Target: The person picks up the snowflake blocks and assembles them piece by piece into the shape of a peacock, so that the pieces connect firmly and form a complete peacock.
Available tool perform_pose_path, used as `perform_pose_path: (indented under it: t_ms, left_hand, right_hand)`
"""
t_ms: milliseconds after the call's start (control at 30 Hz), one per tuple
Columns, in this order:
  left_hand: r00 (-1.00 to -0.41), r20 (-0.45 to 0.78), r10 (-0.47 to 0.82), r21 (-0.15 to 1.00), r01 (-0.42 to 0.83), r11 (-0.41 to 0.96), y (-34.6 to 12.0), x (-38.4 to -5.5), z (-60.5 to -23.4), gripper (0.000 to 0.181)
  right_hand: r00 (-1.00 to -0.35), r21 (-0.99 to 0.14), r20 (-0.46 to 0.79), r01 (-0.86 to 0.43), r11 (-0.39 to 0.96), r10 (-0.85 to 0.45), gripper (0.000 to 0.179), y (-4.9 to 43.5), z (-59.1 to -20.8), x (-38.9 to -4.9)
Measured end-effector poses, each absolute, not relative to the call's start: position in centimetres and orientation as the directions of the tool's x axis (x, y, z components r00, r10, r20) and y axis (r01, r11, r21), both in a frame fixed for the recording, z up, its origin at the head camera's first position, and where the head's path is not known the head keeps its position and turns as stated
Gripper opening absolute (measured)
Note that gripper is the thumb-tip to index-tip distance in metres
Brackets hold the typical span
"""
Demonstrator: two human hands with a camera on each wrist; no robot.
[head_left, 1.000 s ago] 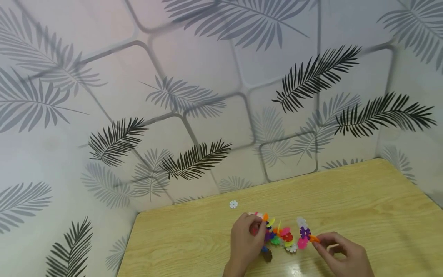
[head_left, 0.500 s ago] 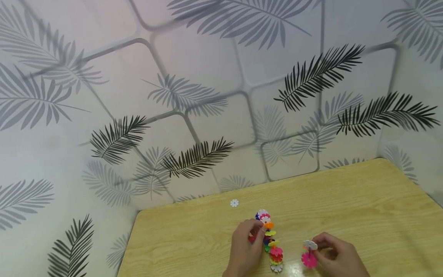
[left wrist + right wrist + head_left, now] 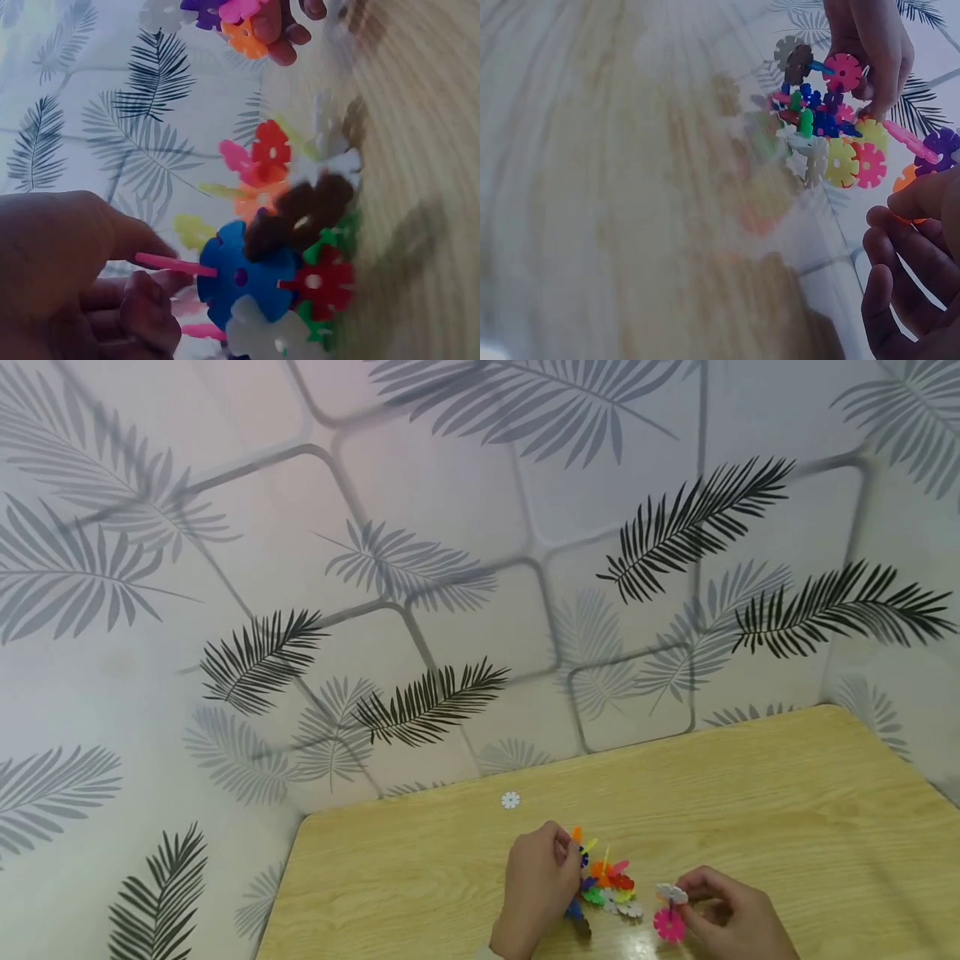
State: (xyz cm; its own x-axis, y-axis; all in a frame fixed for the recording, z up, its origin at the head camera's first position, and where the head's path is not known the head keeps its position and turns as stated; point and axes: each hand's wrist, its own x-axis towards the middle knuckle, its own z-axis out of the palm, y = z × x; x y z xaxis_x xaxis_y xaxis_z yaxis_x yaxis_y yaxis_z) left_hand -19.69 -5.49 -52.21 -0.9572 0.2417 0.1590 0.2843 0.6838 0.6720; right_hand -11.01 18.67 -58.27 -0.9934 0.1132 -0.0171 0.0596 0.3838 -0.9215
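Note:
My left hand (image 3: 542, 875) grips a large cluster of interlocked plastic snowflake discs (image 3: 602, 887) by its left side. The left wrist view shows a blue disc (image 3: 251, 289), a red disc (image 3: 330, 286) and a brown disc (image 3: 311, 210) in this cluster, with a pink disc (image 3: 176, 264) at my fingers. Over on the right, my right hand (image 3: 738, 917) pinches a smaller joined piece by its orange disc (image 3: 905, 182). That piece also has a white disc (image 3: 672, 893), a pink disc (image 3: 669, 927) and a purple disc (image 3: 939, 148). In the head view the two assemblies are apart.
One loose white snowflake disc (image 3: 510, 800) lies on the wood-grain table (image 3: 405, 877), behind my left hand. Beyond the table's back edge rises a wall (image 3: 465, 635) with a leaf pattern.
My left hand has tilted the large cluster upright into a line, then turned it back. My right hand has rotated the small piece, so its white disc now sits above the pink one.

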Motion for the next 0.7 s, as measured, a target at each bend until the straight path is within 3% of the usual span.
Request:
perform_pose_path:
  t_ms: [133, 300, 500, 700]
  left_hand:
    - [-0.956, 0.136, 0.262, 0.581, 0.291, 0.760, -5.1, -19.8, -51.5, 0.032]
    - [-0.966, 0.014, 0.260, 0.589, 0.217, 0.778, -5.0, -20.4, -51.1, 0.058]
    - [-0.964, -0.142, 0.224, 0.606, 0.094, 0.790, -5.6, -21.4, -51.9, 0.062]
    - [-0.963, -0.048, 0.266, 0.633, 0.176, 0.754, -6.8, -22.1, -54.7, 0.058]
  right_hand:
    - [-0.994, -0.917, 0.009, 0.036, 0.396, 0.112, 0.020, 18.7, -58.5, -11.0]
    - [-0.995, -0.922, 0.029, 0.012, 0.388, 0.099, 0.019, 18.7, -58.5, -11.1]
    - [-0.990, -0.918, -0.101, 0.129, 0.374, 0.095, 0.016, 18.7, -57.9, -11.2]
    - [-0.989, -0.924, -0.085, 0.123, 0.362, 0.119, 0.015, 18.2, -58.0, -11.0]
